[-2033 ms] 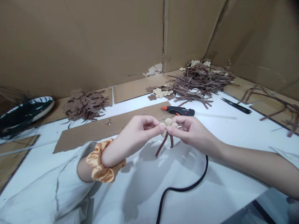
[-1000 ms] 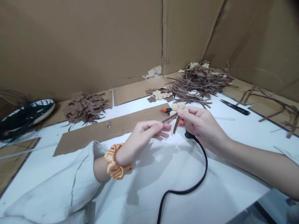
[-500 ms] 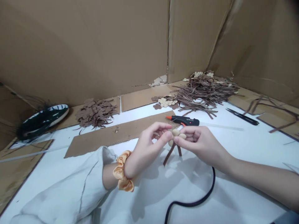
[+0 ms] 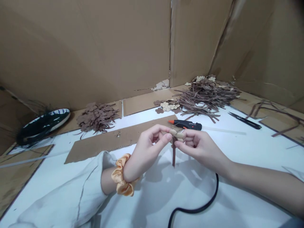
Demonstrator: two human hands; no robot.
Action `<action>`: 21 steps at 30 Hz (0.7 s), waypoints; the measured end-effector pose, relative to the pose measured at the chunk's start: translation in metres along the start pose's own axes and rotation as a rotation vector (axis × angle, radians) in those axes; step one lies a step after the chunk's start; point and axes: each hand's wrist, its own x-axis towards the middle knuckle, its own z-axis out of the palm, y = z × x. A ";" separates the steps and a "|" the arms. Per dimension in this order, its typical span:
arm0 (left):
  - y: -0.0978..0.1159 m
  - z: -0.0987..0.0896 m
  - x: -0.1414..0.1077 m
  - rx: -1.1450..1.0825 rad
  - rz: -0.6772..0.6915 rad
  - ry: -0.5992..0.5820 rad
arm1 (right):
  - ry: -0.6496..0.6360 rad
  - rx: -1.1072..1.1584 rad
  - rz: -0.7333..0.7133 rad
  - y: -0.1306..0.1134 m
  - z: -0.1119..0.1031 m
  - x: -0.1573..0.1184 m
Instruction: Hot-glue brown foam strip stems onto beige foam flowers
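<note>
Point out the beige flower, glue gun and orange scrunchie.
Beige flower [image 4: 179, 135]: head view, on a petal.
Glue gun [image 4: 187, 124]: head view, on its black body.
Orange scrunchie [image 4: 118, 176]: head view, on its folds.

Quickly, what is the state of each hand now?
Left hand: closed, pinching beige flower-shaped piece with brown ribbon.
Right hand: closed, pinching same flower-shaped piece.

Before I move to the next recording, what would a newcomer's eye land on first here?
Probably the shiny orange scrunchie, left of centre in the lower half, worn just behind the left hand. Then the small cream flower near the middle, held between that hand and the right hand, a brown ribbon hanging from it. Toward the back right, the big tangled heap of brown strips stands out too.
</note>
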 end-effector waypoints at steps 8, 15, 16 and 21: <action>0.000 0.007 -0.008 -0.115 -0.096 -0.037 | 0.390 -1.039 -0.793 0.018 -0.001 -0.002; 0.004 0.007 -0.008 -0.136 -0.172 -0.051 | 0.382 -1.244 -0.926 0.010 0.003 -0.005; 0.004 0.007 -0.007 -0.148 -0.185 -0.049 | 0.391 -1.249 -0.938 0.011 0.004 -0.006; 0.004 0.005 0.001 -0.207 -0.197 0.034 | 0.312 -1.016 -0.863 0.014 0.003 -0.003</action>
